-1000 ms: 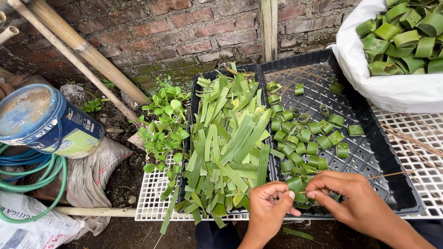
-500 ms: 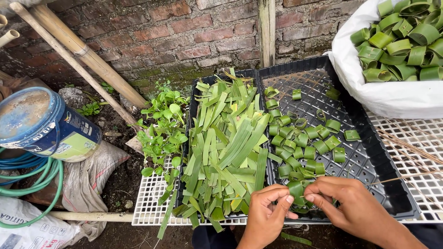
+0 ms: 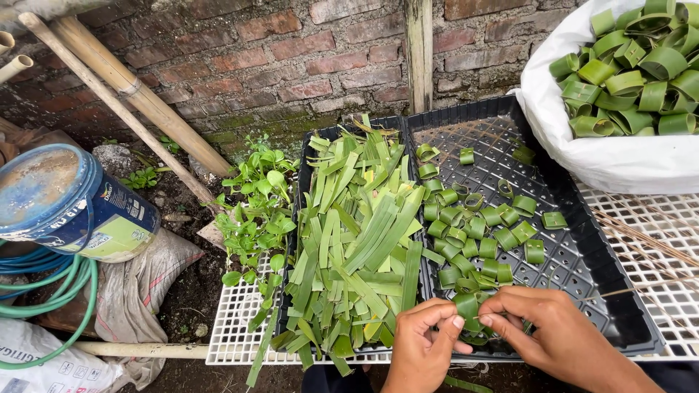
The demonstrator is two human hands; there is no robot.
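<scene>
My left hand (image 3: 424, 340) and my right hand (image 3: 546, 331) meet at the near edge of a black mesh tray (image 3: 590, 269), both pinching one green leaf strip (image 3: 467, 306) curled into a ring. Beside them in the tray lies a heap of rolled leaf rings (image 3: 473, 233). Left of that, a thick pile of flat cut green leaf strips (image 3: 357, 240) fills the other black tray (image 3: 309, 156). The strip's lower end is hidden behind my fingers.
A white sack (image 3: 582, 138) full of rolled leaf rings (image 3: 633, 65) sits at the upper right. White plastic grids (image 3: 233, 327) lie under the trays. At the left are small green plants (image 3: 255, 211), a blue bucket (image 3: 73, 204), a green hose (image 3: 44, 306), bamboo poles (image 3: 138, 94) and a brick wall (image 3: 291, 58).
My hands have stayed at the tray's near edge, working the same leaf strip; the fingertips have drawn closer together. The camera view has shifted slightly.
</scene>
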